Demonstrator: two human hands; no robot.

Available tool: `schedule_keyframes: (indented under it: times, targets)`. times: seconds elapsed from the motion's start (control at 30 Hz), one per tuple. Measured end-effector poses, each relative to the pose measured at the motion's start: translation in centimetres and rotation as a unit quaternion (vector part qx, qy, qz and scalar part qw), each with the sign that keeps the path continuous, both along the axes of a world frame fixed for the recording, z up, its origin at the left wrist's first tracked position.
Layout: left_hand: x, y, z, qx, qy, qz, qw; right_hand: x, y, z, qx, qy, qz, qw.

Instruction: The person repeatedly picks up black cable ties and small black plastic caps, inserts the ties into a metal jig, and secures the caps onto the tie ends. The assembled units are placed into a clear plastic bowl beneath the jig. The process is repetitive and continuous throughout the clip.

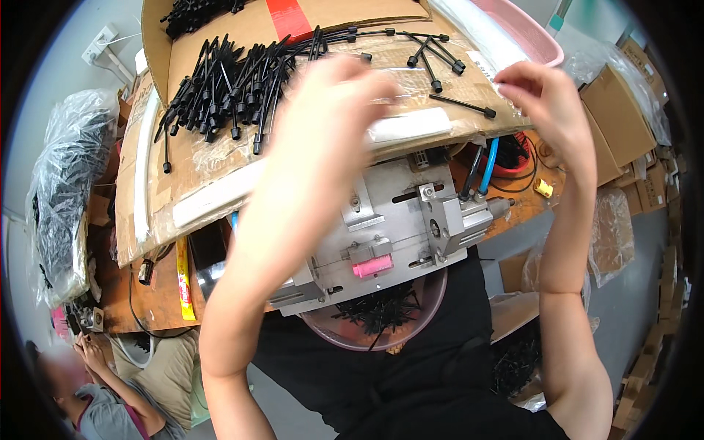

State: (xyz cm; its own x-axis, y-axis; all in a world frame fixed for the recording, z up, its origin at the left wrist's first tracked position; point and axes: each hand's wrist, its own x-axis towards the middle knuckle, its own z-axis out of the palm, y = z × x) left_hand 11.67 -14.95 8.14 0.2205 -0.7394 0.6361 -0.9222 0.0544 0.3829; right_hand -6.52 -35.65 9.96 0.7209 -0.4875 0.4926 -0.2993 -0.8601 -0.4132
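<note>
My left hand point(350, 92) is smeared by motion over the sloping cardboard sheet point(198, 165), next to a large pile of black plastic rods with thick capped ends point(235, 92). Whether its fingers hold anything is hidden by the blur. At the sheet's right edge, my right hand point(546, 103) has thumb and fingertips pinched together; I cannot make out what is between them. A few loose black rods point(462, 105) lie between the two hands. Below my left wrist sits a metal fixture plate point(400, 198) carrying a cylinder point(473, 224) and a pink piece point(372, 266).
A pink bowl of black parts point(433, 323) is under the fixture. White foam strips point(220, 196) edge the sheet. Blue tubing point(490, 165) runs beside a red basket point(524, 158). At lower left another person point(110, 389) works. Cartons point(623, 117) stand at right.
</note>
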Motion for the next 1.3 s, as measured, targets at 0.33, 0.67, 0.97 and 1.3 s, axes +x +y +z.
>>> schedule_keyframes:
  times: [0.33, 0.67, 0.97, 1.3]
  targets:
    - [-6.8, -11.0, -2.0, 0.081, -0.088, -0.008, 0.993, -0.3, 1.7, -3.5, 0.071, -0.095, -0.063, 0.991]
    - [-8.7, 4.7, -3.3, -0.09, 0.007, -0.03, 0.995, -1.5, 8.1, -3.2, 0.502, -0.273, 0.17, 0.803]
    - [-11.6, 10.1, -8.0, -0.074, -0.023, 0.074, 0.994, 0.7, 13.7, -5.1, 0.619, -0.19, 0.232, 0.726]
    - [-11.2, 11.7, -8.6, -0.043, -0.013, 0.075, 0.996, 1.0, 14.7, -4.4, 0.625, -0.133, 0.203, 0.742]
